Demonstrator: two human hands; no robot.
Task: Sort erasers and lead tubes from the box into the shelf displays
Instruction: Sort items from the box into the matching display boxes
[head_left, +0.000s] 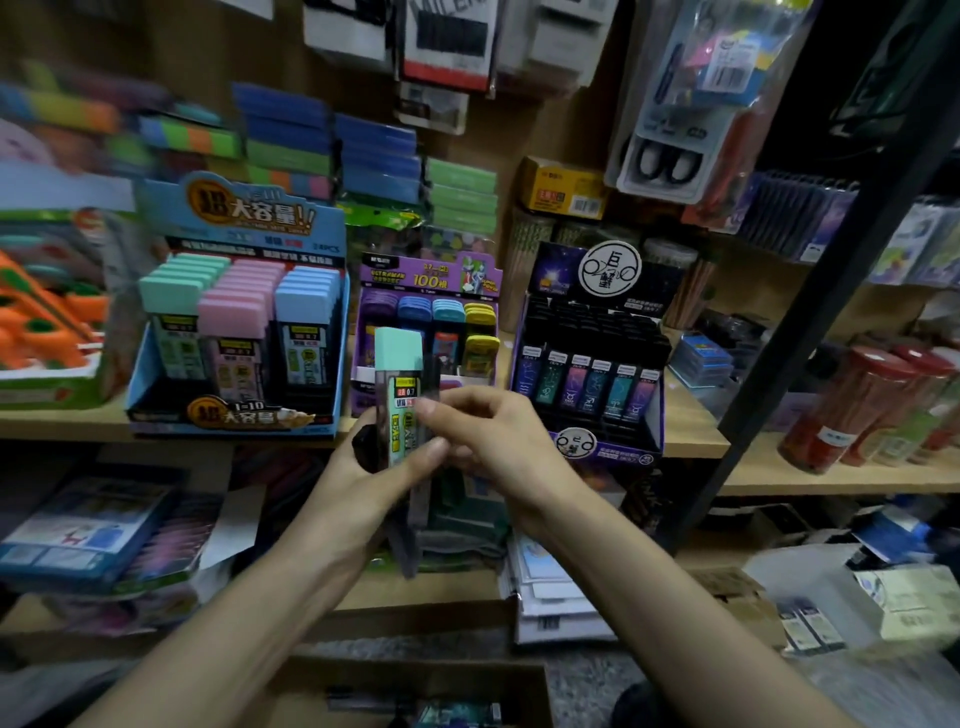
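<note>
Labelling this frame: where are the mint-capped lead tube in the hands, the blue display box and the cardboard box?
mint-capped lead tube (399, 351), head view, its mint cap.
blue display box (239, 415), head view, its front panel.
cardboard box (395, 673), head view, its far wall.

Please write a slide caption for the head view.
Left hand and right hand hold a mint-capped lead tube upright before the wooden shelf.

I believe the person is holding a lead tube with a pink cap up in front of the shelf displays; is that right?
Not quite: the cap is mint green, not pink. The head view shows the lead tube held up in front of the shelf displays, gripped by the left hand, with the right hand pinching its edge.
</note>
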